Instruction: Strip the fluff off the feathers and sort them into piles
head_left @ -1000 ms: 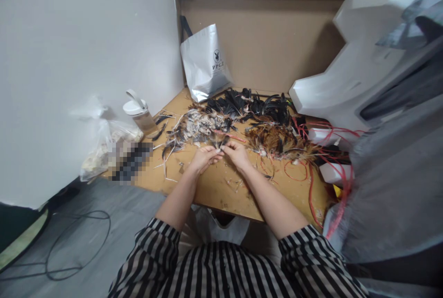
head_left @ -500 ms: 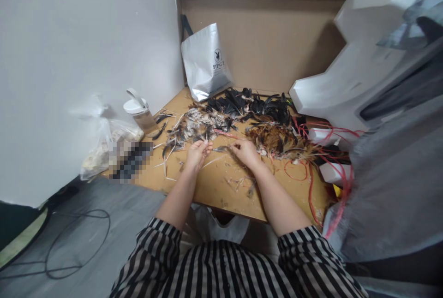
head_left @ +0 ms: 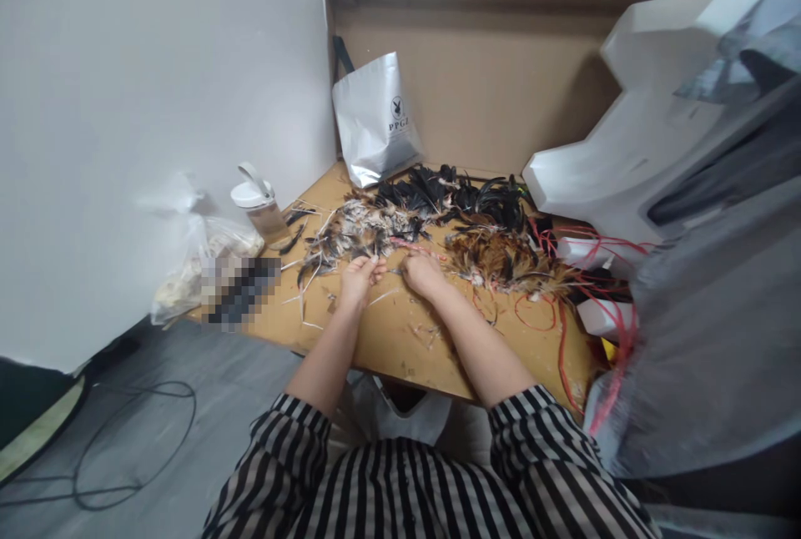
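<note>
A small greyish feather [head_left: 395, 271] (perhaps held) shows near heaped mottled feathers [head_left: 366, 227].

A white wall [head_left: 156, 63] stands left of the tan table [head_left: 394, 343]

Feathers [head_left: 501, 259] lie across the worktop [head_left: 388, 343]; a bag [head_left: 372, 126] stands behind them, toward the left; a jar [head_left: 266, 222] sits left of them, a plastic sack [head_left: 178, 284] farther left, cords [head_left: 618, 364] at right.
</note>
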A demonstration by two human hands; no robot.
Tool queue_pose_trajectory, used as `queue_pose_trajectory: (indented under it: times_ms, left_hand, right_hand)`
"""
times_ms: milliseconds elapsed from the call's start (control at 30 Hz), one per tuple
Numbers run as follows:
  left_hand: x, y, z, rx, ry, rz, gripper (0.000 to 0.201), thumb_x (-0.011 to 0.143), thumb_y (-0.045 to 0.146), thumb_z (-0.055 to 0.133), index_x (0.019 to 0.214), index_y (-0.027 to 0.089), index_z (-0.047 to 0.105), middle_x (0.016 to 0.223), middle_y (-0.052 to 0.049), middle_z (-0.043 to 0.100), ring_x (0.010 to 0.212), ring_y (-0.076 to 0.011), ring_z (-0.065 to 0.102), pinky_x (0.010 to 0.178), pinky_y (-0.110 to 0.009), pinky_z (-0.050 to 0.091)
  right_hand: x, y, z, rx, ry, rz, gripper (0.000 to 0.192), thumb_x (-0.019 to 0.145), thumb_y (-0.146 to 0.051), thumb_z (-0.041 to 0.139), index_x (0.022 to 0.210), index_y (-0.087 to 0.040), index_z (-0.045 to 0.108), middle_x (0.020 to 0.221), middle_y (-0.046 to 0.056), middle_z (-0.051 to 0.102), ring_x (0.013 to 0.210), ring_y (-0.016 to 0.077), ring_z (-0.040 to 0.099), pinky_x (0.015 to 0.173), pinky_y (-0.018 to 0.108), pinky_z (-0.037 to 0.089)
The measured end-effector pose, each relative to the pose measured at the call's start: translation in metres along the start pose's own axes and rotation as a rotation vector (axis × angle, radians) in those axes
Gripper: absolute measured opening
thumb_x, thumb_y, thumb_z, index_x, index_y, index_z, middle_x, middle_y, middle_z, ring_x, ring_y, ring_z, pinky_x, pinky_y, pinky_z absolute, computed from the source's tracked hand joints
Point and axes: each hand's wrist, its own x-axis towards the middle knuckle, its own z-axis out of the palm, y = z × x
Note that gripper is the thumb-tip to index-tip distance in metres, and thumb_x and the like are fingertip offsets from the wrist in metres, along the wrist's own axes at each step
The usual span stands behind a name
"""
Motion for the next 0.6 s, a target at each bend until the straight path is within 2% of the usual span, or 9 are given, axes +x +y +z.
queue_pose_trajectory:
  times_ms: [267, 467, 600]
  left_hand:
    - [0.001, -0.005, 0.001, 0.233, -0.02, 0.101, 0.022, 0.059, 0.033, 0.065, 0.06, 0.013, 0.056, 0.065, -0.003, 0.063, 0.055, -0.0087, 0.056, 0.053, -0.018, 0.044]
    - [-0.001, -0.005, 0.004, 0.209, -0.08, 0.012, 0.023, 0.057, 0.03, 0.067, 0.059, 0.013, 0.053, 0.058, -0.003, 0.062, 0.055, -0.0103, 0.058, 0.055, -0.02, 0.046]
    - [-0.002, -0.005, 0.005, 0.182, -0.098, -0.035, 0.024, 0.056, 0.03, 0.068, 0.059, 0.012, 0.052, 0.056, -0.002, 0.061, 0.055, -0.0108, 0.059, 0.055, -0.02, 0.046]
  right_hand:
    - [-0.016, 0.007, -0.019, 0.075, 0.22, -0.113, 0.022, 0.081, -0.023, 0.037, 0.085, -0.018, 0.059, 0.102, 0.01, 0.056, 0.096, 0.0217, 0.042, 0.08, 0.034, 0.025]
    - [-0.018, 0.005, -0.018, 0.131, 0.256, -0.131, 0.024, 0.083, -0.026, 0.036, 0.084, -0.018, 0.058, 0.099, 0.01, 0.056, 0.095, 0.0216, 0.041, 0.08, 0.035, 0.025]
    - [-0.017, 0.004, -0.014, 0.194, 0.287, -0.092, 0.022, 0.082, -0.025, 0.036, 0.086, -0.018, 0.058, 0.096, 0.009, 0.056, 0.094, 0.0212, 0.042, 0.08, 0.034, 0.026]
